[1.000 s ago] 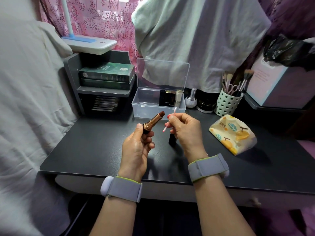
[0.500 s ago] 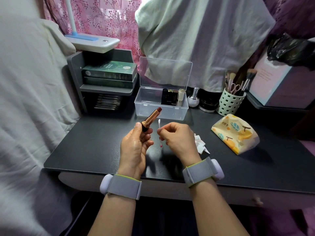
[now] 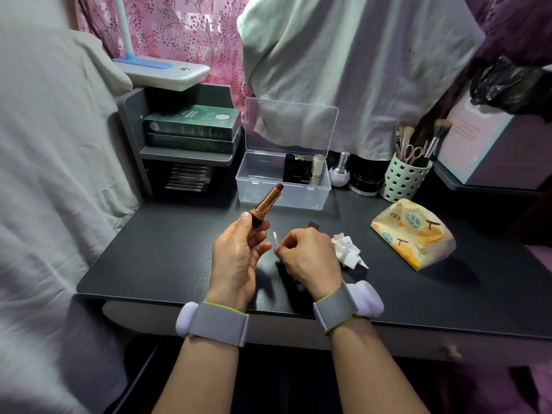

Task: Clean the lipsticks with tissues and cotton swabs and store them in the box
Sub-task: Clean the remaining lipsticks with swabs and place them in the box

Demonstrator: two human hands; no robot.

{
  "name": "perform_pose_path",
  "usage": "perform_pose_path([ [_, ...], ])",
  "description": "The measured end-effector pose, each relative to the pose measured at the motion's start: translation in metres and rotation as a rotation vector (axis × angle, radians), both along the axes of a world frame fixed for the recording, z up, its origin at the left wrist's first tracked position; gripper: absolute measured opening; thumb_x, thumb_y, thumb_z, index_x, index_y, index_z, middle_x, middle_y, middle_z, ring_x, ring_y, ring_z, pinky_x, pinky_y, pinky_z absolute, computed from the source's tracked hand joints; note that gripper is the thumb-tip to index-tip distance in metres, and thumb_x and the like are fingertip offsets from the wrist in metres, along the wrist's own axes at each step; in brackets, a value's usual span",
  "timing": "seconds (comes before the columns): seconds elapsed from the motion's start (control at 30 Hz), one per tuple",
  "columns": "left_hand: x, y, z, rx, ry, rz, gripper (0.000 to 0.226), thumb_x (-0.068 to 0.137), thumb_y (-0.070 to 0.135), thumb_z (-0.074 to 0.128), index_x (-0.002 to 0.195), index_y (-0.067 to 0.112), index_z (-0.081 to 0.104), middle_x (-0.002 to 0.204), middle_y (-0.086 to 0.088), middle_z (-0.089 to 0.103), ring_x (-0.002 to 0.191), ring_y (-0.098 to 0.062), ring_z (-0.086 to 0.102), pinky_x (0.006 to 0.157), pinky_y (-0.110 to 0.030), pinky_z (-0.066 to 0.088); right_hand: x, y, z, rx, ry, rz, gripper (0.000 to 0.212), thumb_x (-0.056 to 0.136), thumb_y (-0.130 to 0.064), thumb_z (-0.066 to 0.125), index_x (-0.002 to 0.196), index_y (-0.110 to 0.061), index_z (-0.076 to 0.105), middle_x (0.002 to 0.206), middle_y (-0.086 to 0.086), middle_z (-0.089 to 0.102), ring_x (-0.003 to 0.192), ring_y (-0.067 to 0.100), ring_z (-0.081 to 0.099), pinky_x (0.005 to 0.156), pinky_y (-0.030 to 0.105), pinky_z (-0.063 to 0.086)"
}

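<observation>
over the desk (image 3: 167,252) – left hand (image 3: 239,258) grips lipstick (image 3: 266,204), right hand (image 3: 310,258) pinches swab (image 3: 275,238)

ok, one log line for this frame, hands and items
left hand: holds open lipstick | right hand: pinches cotton swab | swab apart from lipstick | box: open, lipsticks inside | used tissue: on desk

Matt, dark, smooth bench (image 3: 167,252). Glossy copper-toned metal on the lipstick (image 3: 266,205) tube, with a waxy brown bullet. Clear, smooth plastic for the box (image 3: 263,192) and its raised lid. White paper stem and soft cotton tip on the cotton swab (image 3: 275,238). Crumpled, matt paper tissue (image 3: 348,252), stained pink. Shiny printed plastic film around the tissue pack (image 3: 413,234). Perforated matt plastic brush cup (image 3: 401,183). Woven cloth wrist straps (image 3: 219,322).
</observation>
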State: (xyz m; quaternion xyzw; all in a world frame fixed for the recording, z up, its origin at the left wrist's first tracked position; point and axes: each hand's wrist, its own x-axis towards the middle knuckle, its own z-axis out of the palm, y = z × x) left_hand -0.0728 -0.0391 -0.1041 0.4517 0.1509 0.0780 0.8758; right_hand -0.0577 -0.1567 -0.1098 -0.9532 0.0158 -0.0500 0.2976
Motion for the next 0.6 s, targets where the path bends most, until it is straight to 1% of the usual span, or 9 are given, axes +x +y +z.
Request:
perform_pose_path([
  [0.2, 0.000, -0.001, 0.000, 0.009, -0.010, -0.012, 0.026, 0.104, 0.024, 0.051, 0.102, 0.003, 0.066, 0.085, -0.011, 0.068, 0.065, -0.009, 0.058, 0.054, -0.019, 0.052, -0.001, -0.002, -0.002, -0.054, -0.011, 0.011, 0.014, 0.083, -0.031, 0.067, 0.088, -0.023, 0.076, 0.095, 0.004, 0.076, 0.097, 0.029, 0.067, 0.081, 0.033, 0.051],
  [0.37, 0.000, -0.002, 0.001, 0.005, -0.009, -0.017, 0.025, 0.104, 0.023, 0.051, 0.102, 0.004, 0.066, 0.085, -0.012, 0.068, 0.064, -0.009, 0.058, 0.054, -0.020, 0.053, 0.001, -0.003, 0.000, 0.006, -0.006, 0.011, 0.015, 0.083, -0.035, 0.068, 0.084, -0.022, 0.076, 0.093, 0.004, 0.075, 0.096, 0.028, 0.067, 0.080, 0.032, 0.051],
  [0.47, -0.001, -0.002, 0.001, 0.004, -0.009, -0.022, 0.025, 0.104, 0.022, 0.051, 0.104, 0.002, 0.065, 0.086, -0.013, 0.068, 0.065, -0.010, 0.058, 0.054, -0.019, 0.053, 0.001, -0.003, 0.004, 0.052, -0.018, 0.008, 0.014, 0.083, -0.033, 0.069, 0.084, -0.022, 0.077, 0.095, 0.006, 0.072, 0.095, 0.026, 0.066, 0.081, 0.031, 0.050],
  [0.53, -0.001, -0.002, 0.001, 0.001, -0.009, -0.023, 0.024, 0.104, 0.022, 0.051, 0.103, 0.002, 0.065, 0.086, -0.013, 0.067, 0.065, -0.010, 0.058, 0.054, -0.019, 0.053, 0.002, -0.003, 0.008, 0.135, -0.021, 0.007, 0.012, 0.082, -0.030, 0.070, 0.080, -0.021, 0.077, 0.085, 0.003, 0.075, 0.087, 0.020, 0.067, 0.080, 0.031, 0.052],
  [0.6, -0.001, -0.001, 0.001, -0.002, -0.006, -0.021, 0.024, 0.104, 0.022, 0.051, 0.102, 0.003, 0.065, 0.085, -0.012, 0.068, 0.065, -0.010, 0.059, 0.054, -0.019, 0.053, 0.003, -0.003, 0.013, 0.309, 0.021, 0.012, 0.013, 0.081, -0.028, 0.073, 0.072, -0.019, 0.075, 0.069, -0.001, 0.074, 0.065, 0.008, 0.064, 0.071, 0.029, 0.053],
])
